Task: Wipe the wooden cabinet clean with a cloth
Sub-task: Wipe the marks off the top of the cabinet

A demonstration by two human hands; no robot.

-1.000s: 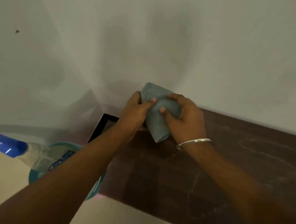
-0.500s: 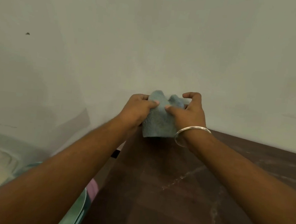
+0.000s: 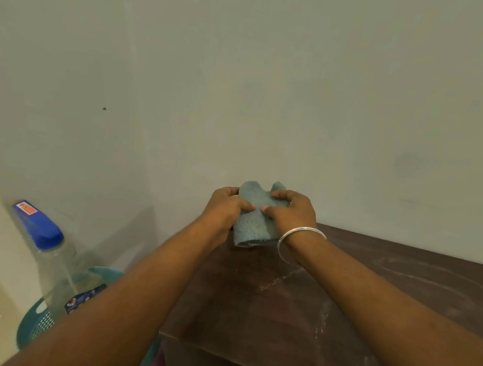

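Note:
A grey-green cloth [image 3: 255, 225] is bunched between both my hands above the back left corner of the dark wooden cabinet top [image 3: 295, 315]. My left hand [image 3: 226, 208] grips its left side and my right hand [image 3: 292, 212], with a silver bangle on the wrist, grips its right side. The cloth's lower edge hangs just over the wood, close to the pale wall. White dusty streaks and smears mark the cabinet top in the middle and at the right.
A clear spray bottle with a blue head [image 3: 44, 231] stands in a teal perforated basket [image 3: 41, 323] on the floor left of the cabinet. The pale wall runs right behind the cabinet. The cabinet's front left edge is near the bottom of the view.
The view has shifted, so the bottle and basket show again at the left. Both hands keep hold of the cloth and have regripped it, bunching it tighter near the wall.

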